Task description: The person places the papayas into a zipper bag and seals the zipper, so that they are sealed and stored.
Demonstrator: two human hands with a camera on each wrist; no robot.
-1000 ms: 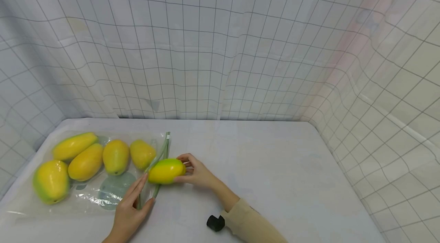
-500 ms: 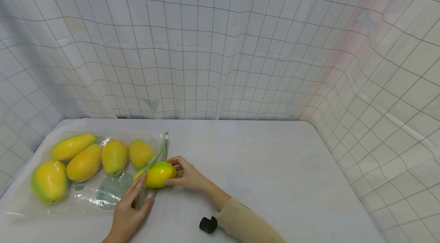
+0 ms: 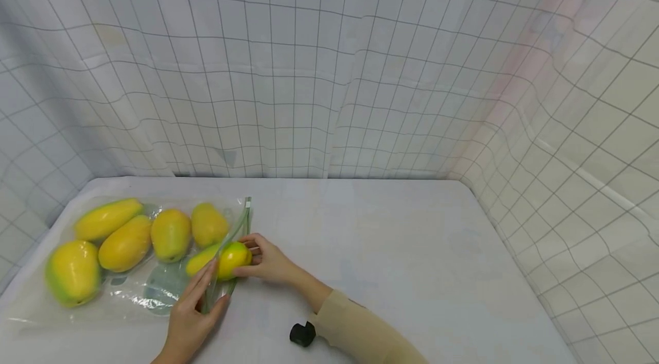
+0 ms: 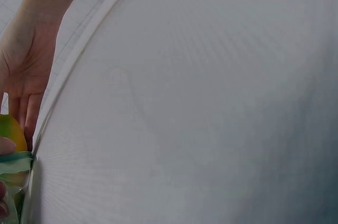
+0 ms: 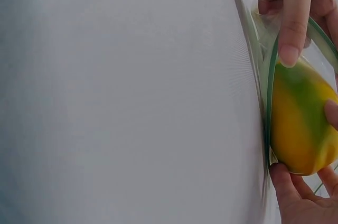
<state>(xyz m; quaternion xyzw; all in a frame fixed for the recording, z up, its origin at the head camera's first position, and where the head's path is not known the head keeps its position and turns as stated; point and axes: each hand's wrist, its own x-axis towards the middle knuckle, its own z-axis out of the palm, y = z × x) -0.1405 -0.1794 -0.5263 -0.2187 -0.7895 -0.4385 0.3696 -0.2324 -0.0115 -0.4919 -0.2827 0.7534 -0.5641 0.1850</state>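
My right hand [image 3: 268, 264] grips the right end of a yellow-green mango [image 3: 234, 261], whose other end lies inside a clear zip bag [image 3: 131, 307]. At the near side of the bag's mouth, my left hand [image 3: 191, 318] holds the green zip edge [image 3: 238, 230] between thumb and fingers. Several more mangoes [image 3: 125, 244] lie inside the bag on the table's left side. The right wrist view has the held mango [image 5: 301, 121] within the open green rim [image 5: 271, 92], the left thumb [image 5: 291, 39] pressing on that rim from above.
A small black object [image 3: 302, 335] sits beside the right sleeve [image 3: 360, 327]. The white-covered table [image 3: 401, 249] stretches away to the right. Grid-patterned white curtains [image 3: 319, 66] stand behind and along both sides.
My right hand has moved left, pushing the mango from the bag's mouth partly inside. My left hand has stayed at the edge of the bag.
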